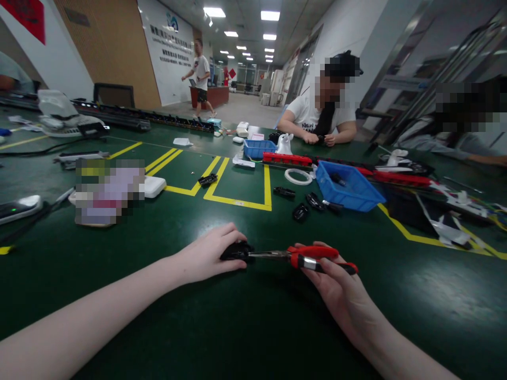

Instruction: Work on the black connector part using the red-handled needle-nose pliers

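Observation:
My left hand (pixel 216 250) grips a small black part (pixel 236 251) just above or on the green table (pixel 222 327), fingers on its far side and thumb on its near side. My right hand (pixel 336 285) is closed round the red and black handles of a pair of needle-nose pliers (pixel 301 256). The pliers' long jaws point left and their tips meet the right end of the black part. Whether the tips grip something there is too small to tell. My palm and fingers partly hide the black part.
Several loose black parts (pixel 300 212) lie beyond my hands, beside a blue bin (pixel 346 187) and a white ring (pixel 298 177). A smaller blue bin (pixel 259 148) stands farther back. A white box (pixel 153 186) is at left. A person (pixel 320 116) sits across the table.

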`<control>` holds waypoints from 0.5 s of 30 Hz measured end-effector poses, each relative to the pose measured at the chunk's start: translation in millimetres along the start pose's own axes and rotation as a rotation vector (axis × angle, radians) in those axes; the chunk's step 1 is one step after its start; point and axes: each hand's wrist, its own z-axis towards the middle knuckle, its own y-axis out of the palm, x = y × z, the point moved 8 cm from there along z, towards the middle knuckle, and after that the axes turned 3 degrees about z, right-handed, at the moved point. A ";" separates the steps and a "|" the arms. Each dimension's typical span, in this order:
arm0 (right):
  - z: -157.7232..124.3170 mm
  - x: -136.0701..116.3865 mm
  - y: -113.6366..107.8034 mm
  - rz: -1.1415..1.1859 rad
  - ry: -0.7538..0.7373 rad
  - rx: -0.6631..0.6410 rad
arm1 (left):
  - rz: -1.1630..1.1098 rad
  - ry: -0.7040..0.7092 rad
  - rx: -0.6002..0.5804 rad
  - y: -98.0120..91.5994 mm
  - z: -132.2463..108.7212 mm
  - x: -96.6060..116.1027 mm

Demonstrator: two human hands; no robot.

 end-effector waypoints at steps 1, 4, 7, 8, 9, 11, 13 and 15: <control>-1.9 0.3 0.1 0.019 0.004 0.018 | 0.009 -0.004 0.002 -0.9 0.0 1.7; -9.2 -2.0 0.1 0.043 -0.036 0.073 | 0.016 -0.029 0.001 -3.1 -0.2 4.1; -18.7 -8.4 4.2 -0.011 -0.111 0.096 | 0.008 -0.050 -0.022 -2.3 -0.2 3.0; -22.2 -11.0 6.5 -0.033 -0.133 0.100 | 0.014 -0.054 -0.030 -1.6 0.0 2.3; -25.6 -13.8 9.1 -0.052 -0.155 0.105 | 0.027 -0.056 -0.035 -0.9 0.2 1.4; -31.8 -18.9 14.7 -0.072 -0.190 0.116 | 0.059 -0.052 -0.044 0.6 0.7 0.2; -36.1 -20.4 19.9 -0.080 -0.189 0.123 | 0.090 -0.032 -0.046 1.6 1.3 0.3; -38.4 -18.9 22.5 -0.069 -0.170 0.146 | 0.104 -0.002 -0.048 2.0 1.8 1.8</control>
